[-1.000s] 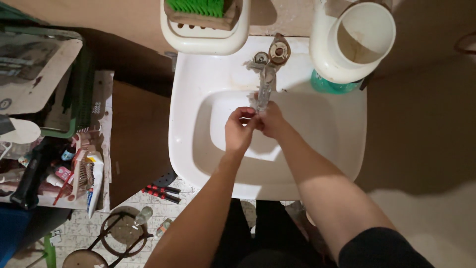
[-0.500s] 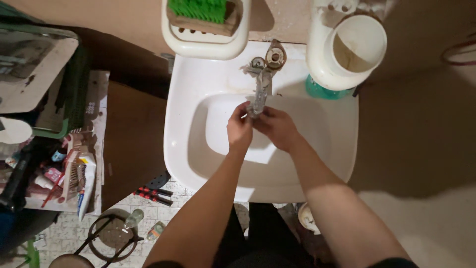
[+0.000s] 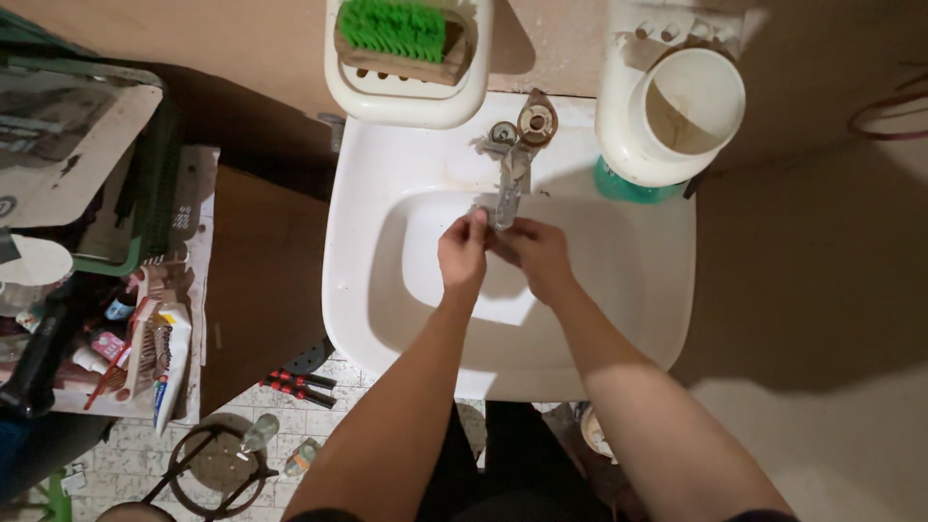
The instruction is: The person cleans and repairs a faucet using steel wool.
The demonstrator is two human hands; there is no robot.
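Metal faucet (image 3: pixel 509 179) over white sink (image 3: pixel 367 290)

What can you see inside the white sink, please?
Inside the white sink, both hands meet under the metal tap: left hand, right hand. They cover the basin's middle, so the drain is hidden.

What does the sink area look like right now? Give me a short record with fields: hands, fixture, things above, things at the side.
left hand: left hand over the basin, fingers up at the tap spout, touching the right hand
right hand: right hand just under the spout; whether its grip holds anything cannot be told
fixture: white sink with a worn metal tap
above: green scrub brush in a white soap dish; white cup in a wall holder
side: toothpaste tube on a cluttered shelf; red-handled pliers on the tiled floor
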